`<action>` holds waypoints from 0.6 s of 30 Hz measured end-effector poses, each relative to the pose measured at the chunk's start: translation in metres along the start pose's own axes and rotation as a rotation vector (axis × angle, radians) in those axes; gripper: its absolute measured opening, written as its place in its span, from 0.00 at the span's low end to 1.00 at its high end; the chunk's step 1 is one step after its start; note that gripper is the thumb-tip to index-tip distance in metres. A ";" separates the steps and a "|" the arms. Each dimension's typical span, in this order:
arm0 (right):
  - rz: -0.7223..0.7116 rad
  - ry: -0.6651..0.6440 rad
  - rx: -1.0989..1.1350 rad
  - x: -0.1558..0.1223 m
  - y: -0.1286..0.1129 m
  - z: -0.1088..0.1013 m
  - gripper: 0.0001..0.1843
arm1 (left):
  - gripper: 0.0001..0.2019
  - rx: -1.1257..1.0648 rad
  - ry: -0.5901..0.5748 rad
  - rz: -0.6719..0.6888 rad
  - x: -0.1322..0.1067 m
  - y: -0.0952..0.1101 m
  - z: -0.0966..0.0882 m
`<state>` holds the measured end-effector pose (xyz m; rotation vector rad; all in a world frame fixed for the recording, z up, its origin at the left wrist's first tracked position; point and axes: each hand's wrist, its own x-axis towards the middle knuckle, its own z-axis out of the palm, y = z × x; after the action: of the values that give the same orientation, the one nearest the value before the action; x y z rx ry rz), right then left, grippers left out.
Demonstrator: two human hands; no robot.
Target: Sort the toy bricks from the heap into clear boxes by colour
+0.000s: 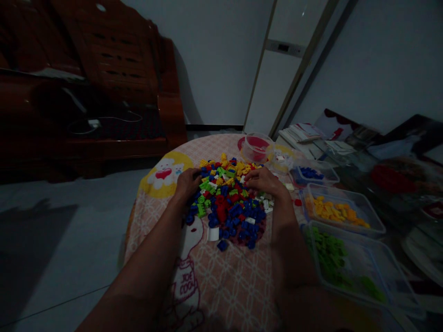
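A heap of small plastic building bricks [228,203] in blue, red, yellow, green and white lies on a round table covered with a pink checked cloth [224,281]. My left hand [187,183] rests on the heap's left edge, its fingers curled down among the bricks. My right hand [265,181] lies on the heap's right side with its fingers bent over the bricks. Whether either hand grips a brick is hidden in the dim light.
Clear plastic tubs stand to the right: one with green bricks [346,263], one with yellow bricks [337,212], one with blue bricks [311,174]. A round clear container with red [256,146] sits behind the heap. Papers [304,133] and a dark wooden sofa [86,92] lie beyond.
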<state>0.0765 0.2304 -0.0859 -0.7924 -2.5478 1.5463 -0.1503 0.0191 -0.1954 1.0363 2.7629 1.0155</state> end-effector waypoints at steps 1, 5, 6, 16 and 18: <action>0.010 -0.006 0.052 0.000 0.003 -0.002 0.05 | 0.23 0.001 -0.002 0.000 0.000 0.000 0.000; 0.037 0.061 0.186 0.003 0.019 -0.011 0.07 | 0.24 -0.014 0.002 -0.007 -0.001 0.000 0.002; 0.042 0.126 0.245 0.005 0.022 -0.012 0.07 | 0.24 -0.021 0.007 -0.008 -0.001 0.000 0.002; -0.190 0.848 0.490 0.069 0.015 -0.033 0.23 | 0.22 -0.009 -0.006 -0.011 0.000 0.003 0.001; -0.218 0.875 0.418 0.069 0.016 -0.036 0.22 | 0.22 -0.007 -0.009 -0.010 0.000 0.002 0.001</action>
<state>0.0339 0.2967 -0.0958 -0.8404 -1.5646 1.2103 -0.1487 0.0210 -0.1951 1.0222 2.7531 1.0159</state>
